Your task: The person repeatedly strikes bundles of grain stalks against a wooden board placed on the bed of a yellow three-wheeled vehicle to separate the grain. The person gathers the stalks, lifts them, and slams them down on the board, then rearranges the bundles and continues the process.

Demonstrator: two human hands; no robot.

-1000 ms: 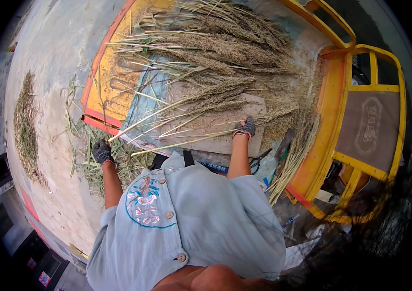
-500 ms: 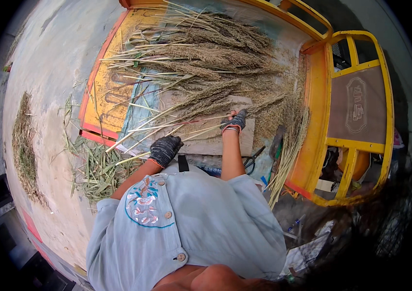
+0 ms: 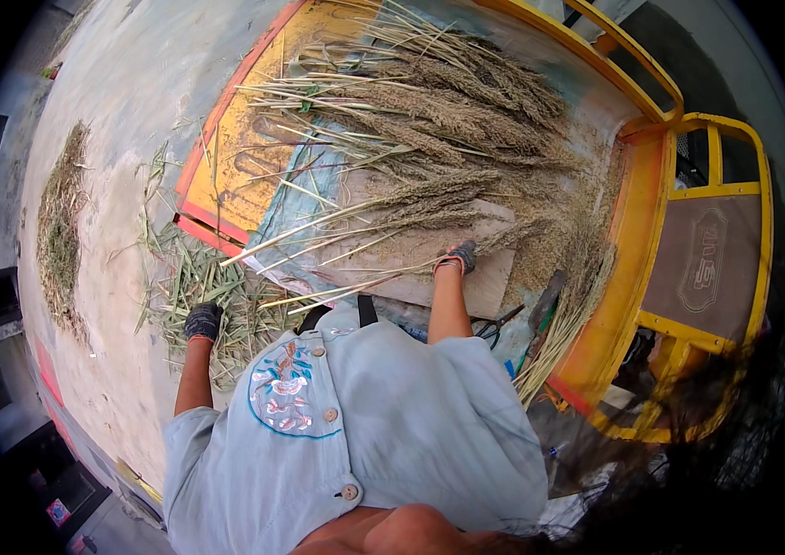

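Observation:
My right hand [image 3: 459, 255], in a dark glove with bare fingertips showing, is closed round thin sorghum stalks [image 3: 369, 280] just below their seed heads [image 3: 515, 233]. The cut ends of these stalks point left, past my waist. Out to my left, my gloved left hand [image 3: 201, 321] is over a heap of stripped green leaves [image 3: 237, 338]; its fingers are turned away from view. Beyond the right hand a thick layer of seeded sorghum stalks [image 3: 448, 111] covers the bed, heads to the right. A wooden board [image 3: 494, 270] lies under the held stalks.
The yellow cart bed [image 3: 226, 190] has a raised rail and frame [image 3: 656, 268] on the right. Scissors [image 3: 499, 321] and a long-bladed tool [image 3: 548, 301] lie near a bundle of stalks [image 3: 570, 324]. A strip of dry plant waste [image 3: 61, 222] is on the concrete.
My left hand has left the stalks and swung out left to the leaf heap. My right hand keeps its hold. The whole view has shifted a little.

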